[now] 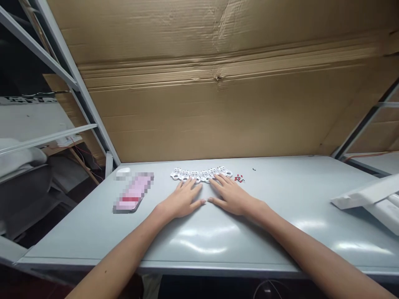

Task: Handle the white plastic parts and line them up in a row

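- Head view: we count two bare hands on one table (264, 232), both palm down.
- Left hand (183, 201): fingers spread and straight, nothing gripped; fingertips at the near edge of the row.
- Right hand (232, 195): same, fingers loosely apart, nothing gripped; fingertips at the row's right half. Thumb tips point at each other, nearly meeting.
- Six white pieces (204, 173), as we count them, in one shallow-curved row, mid-table toward the back. Flat, small, each with a ringed end and tiny dark marks; fingers partly cover some. Too small for us to call the material.
- Red and black bits (238, 178): one loose cluster just right of the row, too tiny to count.
- One dark sliver (254, 169), curved, right of the cluster, apart from it.
- One pink slab (134, 193), rectangular, blurred, well left of the hands; one white lump (124, 172) near its upper end, also blurred.
- White packaging (364, 193) at the right edge, long and angular, smooth; we can't count the parts.
- Table is smooth, glossy, pale grey. Behind it, brown cardboard (199, 120), ridged and creased, with one small tear.
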`<state>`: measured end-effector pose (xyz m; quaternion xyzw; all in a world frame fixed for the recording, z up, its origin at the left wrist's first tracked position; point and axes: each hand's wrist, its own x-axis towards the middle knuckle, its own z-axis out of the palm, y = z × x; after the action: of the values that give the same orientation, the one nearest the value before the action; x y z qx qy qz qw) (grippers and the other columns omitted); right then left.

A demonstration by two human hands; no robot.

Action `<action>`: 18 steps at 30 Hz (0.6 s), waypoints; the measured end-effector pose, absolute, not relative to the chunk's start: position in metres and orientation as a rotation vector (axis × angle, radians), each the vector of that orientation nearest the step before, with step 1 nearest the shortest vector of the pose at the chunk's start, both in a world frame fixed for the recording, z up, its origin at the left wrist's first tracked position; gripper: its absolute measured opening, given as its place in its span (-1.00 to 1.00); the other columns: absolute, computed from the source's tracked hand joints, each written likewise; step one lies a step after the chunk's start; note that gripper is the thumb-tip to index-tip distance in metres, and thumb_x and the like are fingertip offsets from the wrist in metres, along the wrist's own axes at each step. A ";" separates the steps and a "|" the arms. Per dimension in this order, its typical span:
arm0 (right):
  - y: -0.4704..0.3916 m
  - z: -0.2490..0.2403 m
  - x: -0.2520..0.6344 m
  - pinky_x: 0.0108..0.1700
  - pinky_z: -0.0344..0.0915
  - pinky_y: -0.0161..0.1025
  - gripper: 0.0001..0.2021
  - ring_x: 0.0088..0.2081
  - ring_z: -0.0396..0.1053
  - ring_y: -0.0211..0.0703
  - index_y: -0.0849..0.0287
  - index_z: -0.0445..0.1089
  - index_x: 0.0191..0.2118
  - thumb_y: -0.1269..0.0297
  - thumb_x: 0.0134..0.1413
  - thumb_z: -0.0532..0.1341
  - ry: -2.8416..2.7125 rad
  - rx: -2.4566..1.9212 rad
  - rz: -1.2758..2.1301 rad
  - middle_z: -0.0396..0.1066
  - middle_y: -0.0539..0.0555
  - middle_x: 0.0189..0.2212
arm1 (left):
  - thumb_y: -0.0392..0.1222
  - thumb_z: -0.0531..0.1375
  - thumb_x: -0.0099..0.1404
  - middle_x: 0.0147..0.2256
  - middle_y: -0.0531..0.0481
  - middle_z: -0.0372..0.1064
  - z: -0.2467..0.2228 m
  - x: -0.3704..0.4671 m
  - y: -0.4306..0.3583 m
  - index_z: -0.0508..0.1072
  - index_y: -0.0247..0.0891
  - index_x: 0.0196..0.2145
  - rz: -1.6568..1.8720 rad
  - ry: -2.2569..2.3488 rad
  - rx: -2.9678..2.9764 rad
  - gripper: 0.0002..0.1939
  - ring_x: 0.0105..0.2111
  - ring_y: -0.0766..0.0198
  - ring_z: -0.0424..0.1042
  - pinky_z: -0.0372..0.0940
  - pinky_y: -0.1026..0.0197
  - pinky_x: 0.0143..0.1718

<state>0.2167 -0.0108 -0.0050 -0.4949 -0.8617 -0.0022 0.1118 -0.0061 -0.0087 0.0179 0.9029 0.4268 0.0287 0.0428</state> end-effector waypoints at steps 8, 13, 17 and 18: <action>-0.025 0.009 0.210 -0.01 0.31 -0.01 -0.64 -0.09 0.36 0.07 0.24 0.40 -0.06 0.12 0.36 -0.03 -2.650 -1.247 -0.007 0.41 0.27 -0.13 | -0.02 -0.01 0.48 0.07 -0.22 0.32 0.018 -0.005 -0.010 0.39 -0.27 0.01 0.242 1.117 2.908 -0.66 0.07 0.03 0.33 0.21 0.07 0.10; -0.025 0.002 0.209 0.04 0.28 0.05 -0.63 -0.01 0.31 0.11 0.21 0.36 0.02 0.14 0.37 -0.06 -2.642 -1.219 -0.021 0.38 0.28 -0.06 | -0.07 0.02 0.46 -0.10 -0.13 0.41 0.023 -0.004 -0.013 0.40 -0.24 -0.07 0.197 1.085 2.847 -0.73 -0.12 0.10 0.42 0.30 0.15 -0.08; -0.025 0.000 0.210 0.08 0.25 0.10 -0.60 0.09 0.25 0.17 0.22 0.33 0.10 0.12 0.37 -0.05 -2.649 -1.240 -0.016 0.35 0.30 0.03 | -0.07 0.01 0.47 -0.05 -0.14 0.40 0.023 -0.005 -0.012 0.39 -0.23 -0.01 0.220 1.063 2.843 -0.71 -0.07 0.09 0.41 0.28 0.14 -0.02; -0.025 0.001 0.210 0.08 0.25 0.10 -0.60 0.09 0.24 0.17 0.22 0.32 0.11 0.12 0.37 -0.06 -2.648 -1.244 0.001 0.34 0.30 0.04 | -0.07 0.01 0.47 -0.05 -0.14 0.39 0.022 -0.005 -0.012 0.39 -0.23 0.00 0.224 1.054 2.849 -0.70 -0.06 0.09 0.40 0.28 0.13 -0.01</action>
<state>0.2102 -0.0254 0.0007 -0.4227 -0.8998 0.0002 0.1076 -0.0055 -0.0116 0.0224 0.9343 0.3456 0.0735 0.0478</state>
